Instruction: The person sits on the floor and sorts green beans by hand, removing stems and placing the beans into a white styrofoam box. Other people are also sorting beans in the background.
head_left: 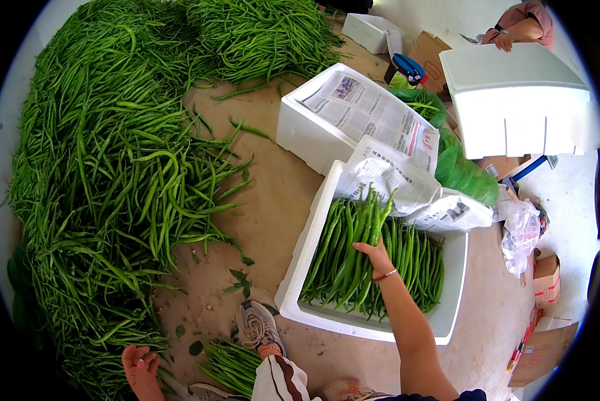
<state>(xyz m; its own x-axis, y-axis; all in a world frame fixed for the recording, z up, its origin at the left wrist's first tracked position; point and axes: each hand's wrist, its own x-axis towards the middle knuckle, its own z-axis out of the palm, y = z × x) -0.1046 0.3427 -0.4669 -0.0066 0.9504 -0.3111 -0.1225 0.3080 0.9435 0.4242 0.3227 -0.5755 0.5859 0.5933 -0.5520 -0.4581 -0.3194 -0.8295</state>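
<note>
- The right hand (376, 259) is clamped around a bunch of long, slender green peppers (365, 224), over a white rectangular foam box (454, 294).
- More long green peppers (417, 257) lie lengthwise inside that box, and printed newspaper sheets (397, 177) drape over its far edge.
- The left hand (141, 371), well apart from the right, has loosely curled, parted fingers near a large heap of loose green peppers (106, 154); whether it touches them, I cannot tell.
- A small green pepper bundle (228, 366) lies on the floor beside a grey laced shoe (260, 325).
</note>
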